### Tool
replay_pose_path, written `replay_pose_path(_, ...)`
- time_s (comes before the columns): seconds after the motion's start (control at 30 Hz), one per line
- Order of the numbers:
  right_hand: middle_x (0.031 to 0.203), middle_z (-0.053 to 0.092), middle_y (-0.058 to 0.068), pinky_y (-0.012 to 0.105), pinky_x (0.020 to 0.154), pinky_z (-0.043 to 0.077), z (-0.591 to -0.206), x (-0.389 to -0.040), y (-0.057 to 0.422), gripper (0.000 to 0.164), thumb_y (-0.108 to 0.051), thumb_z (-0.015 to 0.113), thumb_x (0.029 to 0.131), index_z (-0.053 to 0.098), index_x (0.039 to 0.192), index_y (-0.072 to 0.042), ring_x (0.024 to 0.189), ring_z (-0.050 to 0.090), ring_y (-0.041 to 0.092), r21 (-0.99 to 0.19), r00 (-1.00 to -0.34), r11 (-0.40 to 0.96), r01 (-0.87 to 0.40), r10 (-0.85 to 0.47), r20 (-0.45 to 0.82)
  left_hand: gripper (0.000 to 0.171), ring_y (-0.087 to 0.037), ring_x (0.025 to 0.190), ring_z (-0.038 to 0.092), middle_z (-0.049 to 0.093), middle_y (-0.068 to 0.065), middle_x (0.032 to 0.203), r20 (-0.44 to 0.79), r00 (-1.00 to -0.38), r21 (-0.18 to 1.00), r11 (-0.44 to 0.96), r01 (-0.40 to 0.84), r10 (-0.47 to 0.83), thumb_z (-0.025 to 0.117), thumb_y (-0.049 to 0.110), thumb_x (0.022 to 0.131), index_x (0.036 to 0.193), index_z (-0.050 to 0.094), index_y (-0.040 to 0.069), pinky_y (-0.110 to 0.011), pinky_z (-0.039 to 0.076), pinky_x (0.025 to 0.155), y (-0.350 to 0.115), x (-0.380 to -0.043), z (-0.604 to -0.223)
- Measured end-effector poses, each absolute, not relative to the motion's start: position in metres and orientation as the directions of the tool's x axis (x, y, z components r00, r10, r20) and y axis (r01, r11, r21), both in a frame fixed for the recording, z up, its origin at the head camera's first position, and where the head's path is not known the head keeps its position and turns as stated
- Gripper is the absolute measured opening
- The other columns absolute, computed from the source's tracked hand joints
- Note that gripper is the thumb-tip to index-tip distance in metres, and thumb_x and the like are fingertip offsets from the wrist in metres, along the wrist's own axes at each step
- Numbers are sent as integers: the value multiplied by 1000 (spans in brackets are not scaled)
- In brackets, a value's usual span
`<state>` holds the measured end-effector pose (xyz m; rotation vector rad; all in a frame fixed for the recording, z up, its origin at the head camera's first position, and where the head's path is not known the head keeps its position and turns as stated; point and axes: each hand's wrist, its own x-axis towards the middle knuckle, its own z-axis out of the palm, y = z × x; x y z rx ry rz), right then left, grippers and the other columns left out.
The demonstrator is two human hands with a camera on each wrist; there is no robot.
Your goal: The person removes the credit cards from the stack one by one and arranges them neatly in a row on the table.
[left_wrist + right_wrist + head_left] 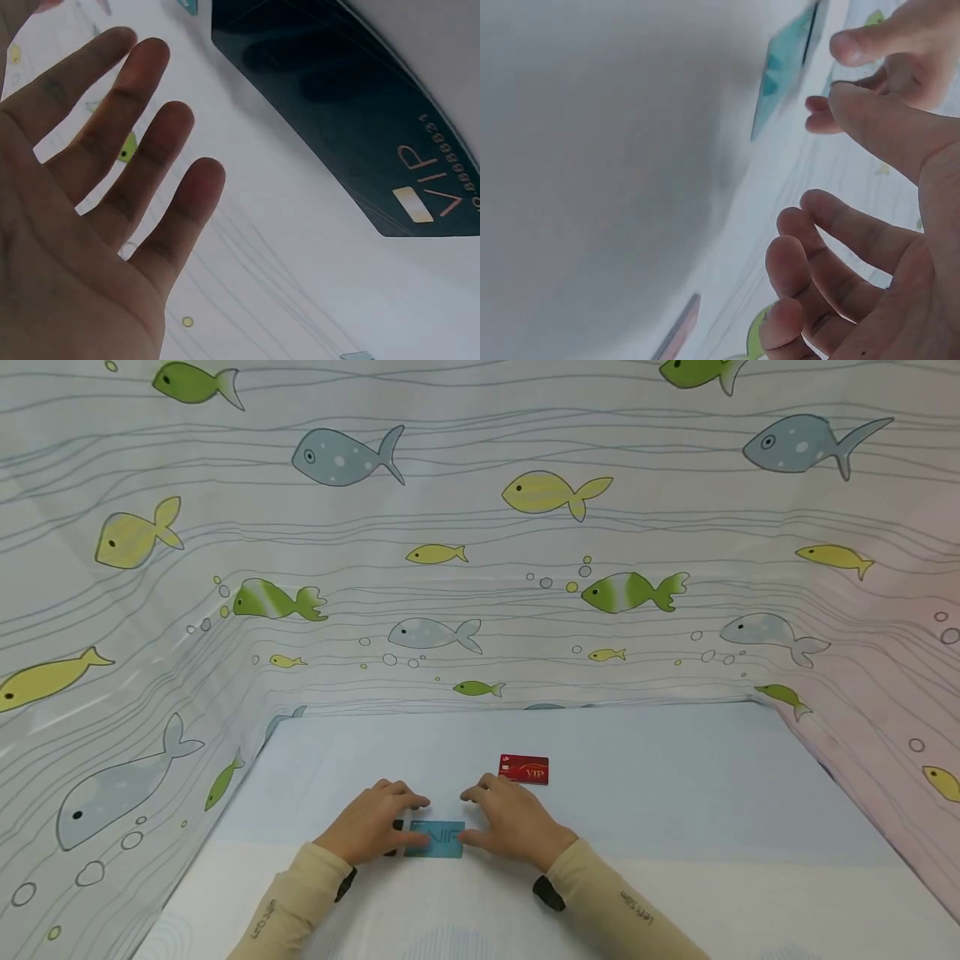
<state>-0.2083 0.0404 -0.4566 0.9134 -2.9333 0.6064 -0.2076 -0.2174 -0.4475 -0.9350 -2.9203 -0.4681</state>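
A teal card (444, 850) with VIP lettering lies flat on the table between my two hands. Over its left end reaches the thumb of my left hand (369, 825), whose fingers are spread and hold nothing. Partly hidden beneath that hand is a black VIP card (337, 112), large in the left wrist view. My right hand (519, 827) is bent loosely with nothing in it, its thumb tip at the teal card's right edge. In the right wrist view, both hands hover apart from the teal card (778, 71). Just beyond my right fingers lies a red VIP card (534, 770).
Pale cloth covers the table (675, 793), light blue at the back and whiter in front. Fish-patterned curtain walls (495, 602) rise behind it and on both sides. Dark wrist straps (549, 893) show below the sleeves.
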Motion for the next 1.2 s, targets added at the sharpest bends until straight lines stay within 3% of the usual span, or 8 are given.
replay_pose_path(0.23,122,62,0,41,94,55,-453,-211,55,57,-48,81,84,67,131,-20,111,61,19,-378,-860,777,-503,-492,134,45,-20,101,61,68,2,107,204,-822,269,777,569,532,80,42,86,120,74,12,-43,54,87,-206,-214,-448)
replay_pose_path(0.5,124,61,0,40,97,53,-452,-216,79,57,-45,79,87,63,135,-18,114,60,18,-395,-875,782,-483,-453,173,49,-20,107,58,67,4,111,178,-858,291,807,514,482,79,44,87,125,72,15,-44,52,93,-193,-224,-445)
replay_pose_path(1.2,123,62,4,41,95,54,-447,-230,129,61,-37,85,83,63,136,-16,111,59,20,-441,-933,823,-359,-307,187,52,-21,112,58,68,2,116,167,-851,321,789,525,498,81,43,86,128,70,15,-43,51,98,-155,-253,-447)
